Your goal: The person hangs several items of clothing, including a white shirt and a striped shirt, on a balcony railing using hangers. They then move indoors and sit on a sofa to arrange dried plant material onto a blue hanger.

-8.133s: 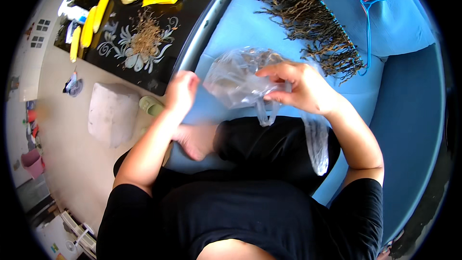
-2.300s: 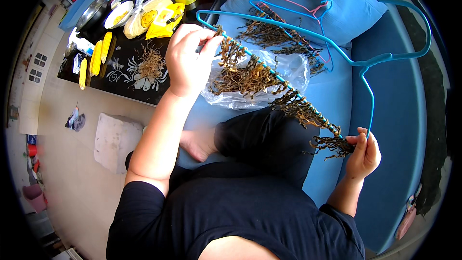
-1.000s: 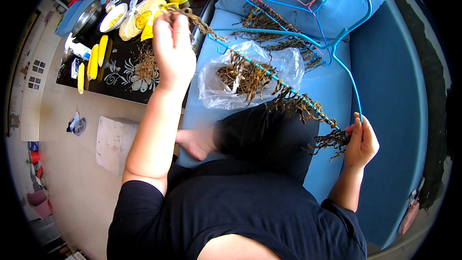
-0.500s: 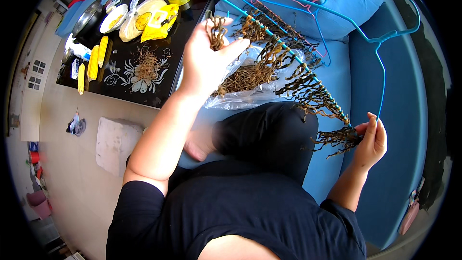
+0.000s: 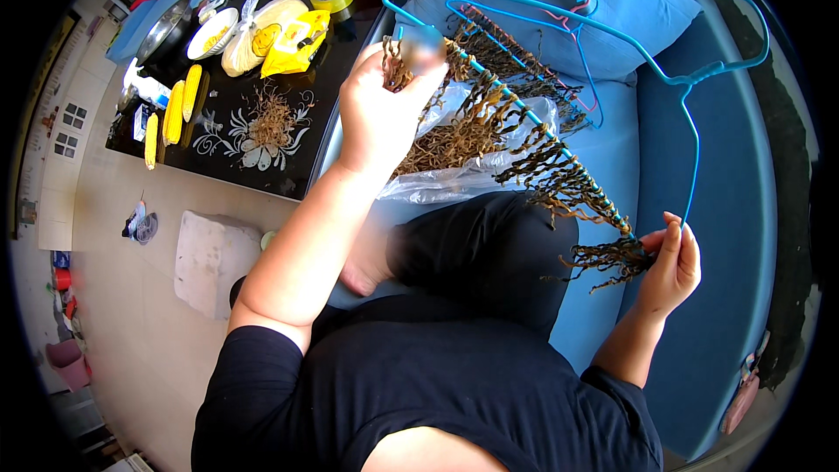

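while the right hand (image 5: 669, 262) pinches the low end of the blue hanger (image 5: 524, 109) so it slants over the plastic bag (image 5: 472, 177), the left hand (image 5: 380, 105) pinches brown stringy strands (image 5: 398, 70) by its bar.

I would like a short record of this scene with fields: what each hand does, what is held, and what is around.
left hand: raised, pinching a small tuft of brown dried strands at the upper end of the hanger bar
right hand: holds the lower end of the blue wire clothes hanger
brown dried strands: draped in a row along the hanger bar
clear plastic bag: lies under the strands, on the lap
surroundings: blue sofa; black floral table with yellow corn cobs
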Demonstrator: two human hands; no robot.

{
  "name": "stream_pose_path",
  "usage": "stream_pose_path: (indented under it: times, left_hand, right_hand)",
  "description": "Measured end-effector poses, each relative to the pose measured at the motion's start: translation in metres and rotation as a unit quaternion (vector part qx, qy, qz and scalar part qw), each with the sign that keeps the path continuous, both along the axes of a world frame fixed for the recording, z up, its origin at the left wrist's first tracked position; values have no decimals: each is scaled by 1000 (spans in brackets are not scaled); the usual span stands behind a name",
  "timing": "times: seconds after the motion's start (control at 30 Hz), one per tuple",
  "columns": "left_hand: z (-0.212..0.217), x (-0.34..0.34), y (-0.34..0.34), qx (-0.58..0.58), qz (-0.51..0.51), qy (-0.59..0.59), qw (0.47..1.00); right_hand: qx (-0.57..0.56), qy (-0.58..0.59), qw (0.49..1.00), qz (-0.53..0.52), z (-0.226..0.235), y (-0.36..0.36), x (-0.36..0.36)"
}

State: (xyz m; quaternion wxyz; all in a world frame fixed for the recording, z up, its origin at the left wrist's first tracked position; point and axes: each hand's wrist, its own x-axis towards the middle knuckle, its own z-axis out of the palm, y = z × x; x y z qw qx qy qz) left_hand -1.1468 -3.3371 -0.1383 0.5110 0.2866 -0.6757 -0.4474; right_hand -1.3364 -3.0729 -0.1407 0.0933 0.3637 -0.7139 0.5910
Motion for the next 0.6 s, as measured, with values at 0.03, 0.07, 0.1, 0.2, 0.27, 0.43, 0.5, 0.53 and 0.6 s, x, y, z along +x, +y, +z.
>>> stream_pose_path:
  times: [0.03, 0.07, 0.1, 0.2, 0.27, 0.43, 0.5, 0.53, 0.6]
  left_hand:
    - [1, 0, 1, 5, -5, 2, 1000]
    - [1, -1, 1, 26, -20, 23, 999]
    - [-1, -3, 1, 47, -36, 45, 997]
    - [5, -3, 5, 132, -72, 34, 988]
    - [7, -2, 6, 159, -78, 31, 984]
    - [-1, -5, 8, 62, -17, 37, 997]
    - [0, -6, 12, 38, 8, 47, 998]
    - [-2, -6, 11, 27, 8, 38, 999]
    - [-7, -4, 5, 6, 10, 18, 1000]
  right_hand:
    - [-2, -1, 1000, 3, 0, -1, 0]
    - [-3, -2, 1000, 5, 0, -1, 1]
    - [-5, -3, 1000, 8, 0, -2, 2]
    - [8, 9, 1000, 8, 1, 0, 2]
    - [4, 14, 1000, 14, 0, 0, 1]
    - [4, 17, 1000, 25, 0, -2, 3]
    - [6, 16, 1000, 23, 0, -2, 4]
    - [7, 22, 999, 22, 0, -2, 5]
    - [9, 33, 999, 21, 0, -3, 5]
